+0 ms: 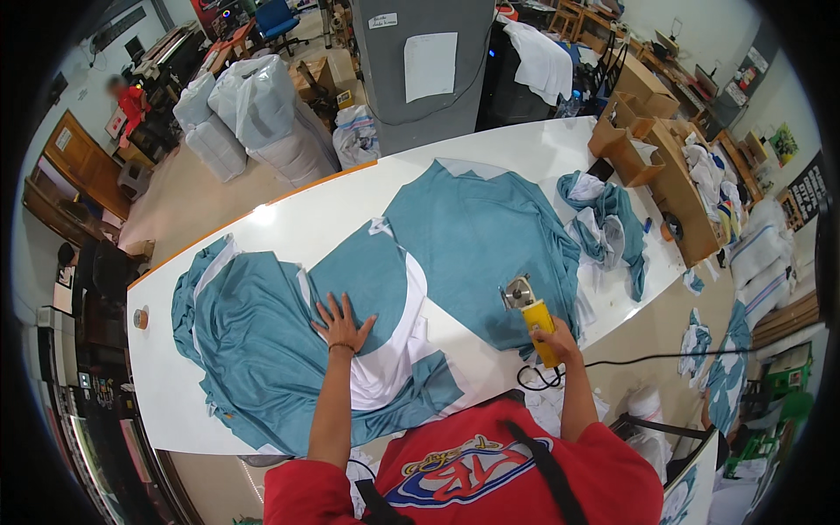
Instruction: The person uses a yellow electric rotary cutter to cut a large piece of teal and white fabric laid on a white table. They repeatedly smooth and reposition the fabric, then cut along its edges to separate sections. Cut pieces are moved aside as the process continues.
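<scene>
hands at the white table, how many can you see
2: the left hand lies spread on the teal cloth, and the right hand grips the yellow cutter. No other hand shows there.

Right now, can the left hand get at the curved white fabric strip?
Likely yes: the left hand lies open on teal fabric just left of the curved white fabric strip, with only cloth between.

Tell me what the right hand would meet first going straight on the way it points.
Leading with the yellow cutter, the right hand would likely meet the teal cloth spread ahead, though depth there is unclear.
</scene>
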{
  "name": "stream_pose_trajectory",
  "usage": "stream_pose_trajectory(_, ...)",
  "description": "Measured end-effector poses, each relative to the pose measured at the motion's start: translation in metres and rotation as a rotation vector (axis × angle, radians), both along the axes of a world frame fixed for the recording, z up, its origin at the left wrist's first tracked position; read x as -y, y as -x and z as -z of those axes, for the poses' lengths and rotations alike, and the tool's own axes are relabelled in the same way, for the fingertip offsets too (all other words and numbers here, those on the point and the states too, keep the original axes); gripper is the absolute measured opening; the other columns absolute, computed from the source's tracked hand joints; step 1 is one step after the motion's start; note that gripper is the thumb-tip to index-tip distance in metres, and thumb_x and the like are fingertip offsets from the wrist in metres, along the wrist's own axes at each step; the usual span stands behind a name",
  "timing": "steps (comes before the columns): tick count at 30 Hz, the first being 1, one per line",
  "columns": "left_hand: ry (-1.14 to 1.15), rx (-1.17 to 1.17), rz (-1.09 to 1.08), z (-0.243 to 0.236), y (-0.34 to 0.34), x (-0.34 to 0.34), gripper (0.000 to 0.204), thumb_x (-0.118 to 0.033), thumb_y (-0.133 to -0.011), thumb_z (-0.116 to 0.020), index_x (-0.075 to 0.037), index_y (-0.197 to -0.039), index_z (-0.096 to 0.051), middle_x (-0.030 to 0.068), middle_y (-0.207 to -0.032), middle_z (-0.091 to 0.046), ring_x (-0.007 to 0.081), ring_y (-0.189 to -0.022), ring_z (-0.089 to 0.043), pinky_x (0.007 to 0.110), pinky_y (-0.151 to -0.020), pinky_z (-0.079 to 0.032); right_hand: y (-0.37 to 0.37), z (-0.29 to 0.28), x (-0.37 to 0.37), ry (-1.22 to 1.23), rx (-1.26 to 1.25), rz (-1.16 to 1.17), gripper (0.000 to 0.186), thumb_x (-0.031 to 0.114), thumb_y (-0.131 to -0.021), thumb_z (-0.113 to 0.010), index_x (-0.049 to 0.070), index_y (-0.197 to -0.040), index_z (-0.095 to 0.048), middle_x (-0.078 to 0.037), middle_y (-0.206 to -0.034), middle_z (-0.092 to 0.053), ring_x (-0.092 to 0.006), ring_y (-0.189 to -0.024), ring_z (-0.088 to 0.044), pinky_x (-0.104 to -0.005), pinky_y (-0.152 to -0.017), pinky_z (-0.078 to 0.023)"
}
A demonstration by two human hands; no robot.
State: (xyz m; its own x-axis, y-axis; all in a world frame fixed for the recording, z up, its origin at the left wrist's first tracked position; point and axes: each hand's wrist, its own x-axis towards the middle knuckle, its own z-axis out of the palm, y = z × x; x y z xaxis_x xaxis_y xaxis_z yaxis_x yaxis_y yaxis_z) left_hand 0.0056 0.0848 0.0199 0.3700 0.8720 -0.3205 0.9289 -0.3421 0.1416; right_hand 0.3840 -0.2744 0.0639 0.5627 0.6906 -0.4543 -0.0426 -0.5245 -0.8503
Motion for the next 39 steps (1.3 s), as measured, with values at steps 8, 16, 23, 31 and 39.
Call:
stream_pose_trajectory(8,0.069,0.000,-0.178,0.006,0.030,0.107,0.114,-0.083,-0.085,-0.052,-0.014,-0.167,-0.014,0.0279,-0.171,0.001,0.0613,-0.152,0.003,0.084,-0.110,-0.008,-0.021,-0.004,0.039,0.096,0.020,0.060,0.043,0.018,-0.079,-0.078,0.000,-0.116,-0.065,-0.008,-0.095,-0.071,-0.0188,-0.083,-0.068,-0.0344,-0.077,-0.054)
stream_pose_trajectory(16,-0.125,0.335,0.017,0.014,0.026,0.114,0.103,-0.069,-0.090,-0.062,-0.007,-0.164,-0.025,0.0307,-0.168,-0.014,0.0586,-0.153,-0.006,0.073,-0.119,-0.012,-0.002,-0.006,0.050,0.007,0.054,0.089,0.045,0.016,-0.079,-0.077,-0.001,-0.119,-0.064,-0.008,-0.098,-0.070,-0.0182,-0.081,-0.066,-0.0339,-0.075,-0.054)
stream_pose_trajectory(23,-0.161,0.076,-0.043,0.022,0.033,0.052,0.100,-0.075,-0.092,-0.051,-0.013,-0.166,-0.024,0.0264,-0.170,-0.011,0.0566,-0.154,-0.007,0.071,-0.120,-0.009,0.035,-0.014,0.036,0.041,0.099,0.001,0.047,0.017,-0.077,-0.080,-0.001,-0.117,-0.065,-0.009,-0.097,-0.071,-0.0185,-0.083,-0.067,-0.0338,-0.075,-0.054)
stream_pose_trajectory(31,-0.223,0.440,0.194,0.012,0.009,0.118,0.078,-0.058,-0.089,-0.068,-0.001,-0.141,-0.054,0.0239,-0.137,-0.053,0.0446,-0.126,-0.050,0.056,-0.102,-0.043,0.073,-0.029,0.037,0.110,0.110,-0.024,0.046,0.021,-0.076,-0.083,-0.001,-0.113,-0.067,-0.010,-0.094,-0.072,-0.0177,-0.081,-0.068,-0.0335,-0.075,-0.054)
stream_pose_trajectory(39,-0.097,0.531,0.567,0.044,-0.005,0.213,0.020,-0.027,-0.088,-0.070,-0.013,-0.101,-0.066,0.0114,-0.100,-0.063,0.0303,-0.093,-0.065,0.045,-0.072,-0.054,0.110,-0.010,0.033,0.160,0.286,-0.179,0.052,0.030,-0.075,-0.086,-0.001,-0.113,-0.067,-0.011,-0.092,-0.073,-0.0214,-0.079,-0.069,-0.0364,-0.075,-0.055)
